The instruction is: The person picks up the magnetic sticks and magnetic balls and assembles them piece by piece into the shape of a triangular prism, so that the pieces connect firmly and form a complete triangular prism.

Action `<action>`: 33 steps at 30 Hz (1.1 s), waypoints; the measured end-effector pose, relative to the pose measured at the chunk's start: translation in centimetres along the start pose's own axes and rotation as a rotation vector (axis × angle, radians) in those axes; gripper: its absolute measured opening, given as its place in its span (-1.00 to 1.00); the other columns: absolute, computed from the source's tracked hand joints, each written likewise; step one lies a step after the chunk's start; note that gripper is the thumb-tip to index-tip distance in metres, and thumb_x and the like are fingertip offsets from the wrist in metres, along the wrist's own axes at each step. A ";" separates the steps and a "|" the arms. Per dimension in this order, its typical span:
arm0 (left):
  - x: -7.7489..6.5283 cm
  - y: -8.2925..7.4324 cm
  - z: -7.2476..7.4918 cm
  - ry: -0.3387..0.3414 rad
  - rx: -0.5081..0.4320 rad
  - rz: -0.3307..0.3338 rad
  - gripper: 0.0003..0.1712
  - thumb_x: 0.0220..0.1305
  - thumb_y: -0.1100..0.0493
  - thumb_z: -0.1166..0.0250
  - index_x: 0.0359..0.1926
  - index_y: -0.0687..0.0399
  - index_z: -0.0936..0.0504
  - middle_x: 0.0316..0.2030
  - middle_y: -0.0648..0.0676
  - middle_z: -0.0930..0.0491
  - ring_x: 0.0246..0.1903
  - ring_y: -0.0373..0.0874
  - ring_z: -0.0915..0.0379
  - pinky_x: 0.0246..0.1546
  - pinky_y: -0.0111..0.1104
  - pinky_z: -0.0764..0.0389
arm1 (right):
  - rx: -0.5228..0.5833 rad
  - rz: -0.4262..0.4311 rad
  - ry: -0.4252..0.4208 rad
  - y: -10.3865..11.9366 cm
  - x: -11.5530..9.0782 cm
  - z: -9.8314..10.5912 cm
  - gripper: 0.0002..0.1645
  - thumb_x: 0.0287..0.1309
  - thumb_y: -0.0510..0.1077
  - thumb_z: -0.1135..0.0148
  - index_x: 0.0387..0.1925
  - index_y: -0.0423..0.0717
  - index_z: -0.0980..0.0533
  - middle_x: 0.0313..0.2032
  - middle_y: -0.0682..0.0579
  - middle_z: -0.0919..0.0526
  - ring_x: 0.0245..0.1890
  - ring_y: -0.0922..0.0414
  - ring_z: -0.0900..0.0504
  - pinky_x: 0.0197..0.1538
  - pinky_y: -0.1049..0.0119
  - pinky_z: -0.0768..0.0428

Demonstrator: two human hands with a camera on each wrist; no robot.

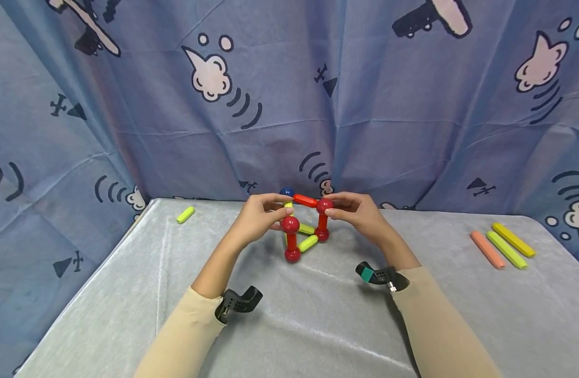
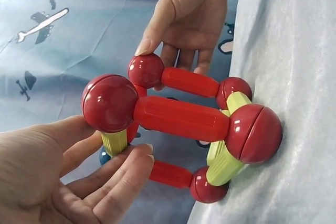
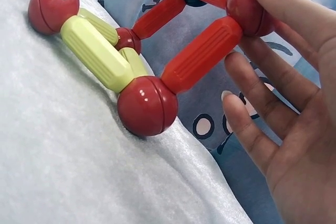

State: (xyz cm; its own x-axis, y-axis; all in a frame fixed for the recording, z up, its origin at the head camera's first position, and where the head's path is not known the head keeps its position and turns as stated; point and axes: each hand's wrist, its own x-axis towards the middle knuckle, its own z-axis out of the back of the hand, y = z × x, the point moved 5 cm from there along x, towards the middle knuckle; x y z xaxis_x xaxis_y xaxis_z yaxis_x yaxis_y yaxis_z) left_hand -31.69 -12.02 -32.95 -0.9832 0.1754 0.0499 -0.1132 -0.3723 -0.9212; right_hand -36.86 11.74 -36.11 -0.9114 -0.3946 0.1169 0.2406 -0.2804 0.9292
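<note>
A frame of magnetic rods and balls stands on the table, its base a triangle of yellow-green rods and red balls. Red rods rise from the base balls. At the upper level are a front red ball, a right red ball and a blue ball at the back. My left hand pinches the upper yellow-green rod between the front and blue balls. With thumb and index finger, my right hand pinches the right upper red ball; its other fingers extend loosely.
On the grey-covered table, a short yellow-green rod lies at the back left. Longer orange, yellow-green and yellow rods lie side by side at the right. A blue patterned curtain hangs behind the table.
</note>
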 end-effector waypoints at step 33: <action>-1.0 -2.2 2.1 0.068 0.358 -0.170 -0.71 0.27 0.18 -0.43 0.02 0.06 -0.73 -0.08 0.06 -0.77 -0.14 -0.10 -0.73 -0.08 -0.26 -0.73 | -0.016 0.050 0.092 1.8 -0.3 -0.6 -0.59 0.24 -0.11 -0.39 0.08 -0.16 -0.56 -0.08 -0.06 -0.72 -0.12 0.11 -0.71 0.09 0.05 -0.71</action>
State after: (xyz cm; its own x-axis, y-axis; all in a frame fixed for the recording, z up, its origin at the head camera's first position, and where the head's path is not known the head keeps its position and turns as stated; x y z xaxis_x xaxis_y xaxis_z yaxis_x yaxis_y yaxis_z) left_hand -30.79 -13.26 -30.20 -0.9360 0.3168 0.1532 -0.3275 -0.6252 -0.7084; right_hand -35.93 10.83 -34.64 -0.8637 -0.4871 0.1299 0.2914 -0.2721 0.9171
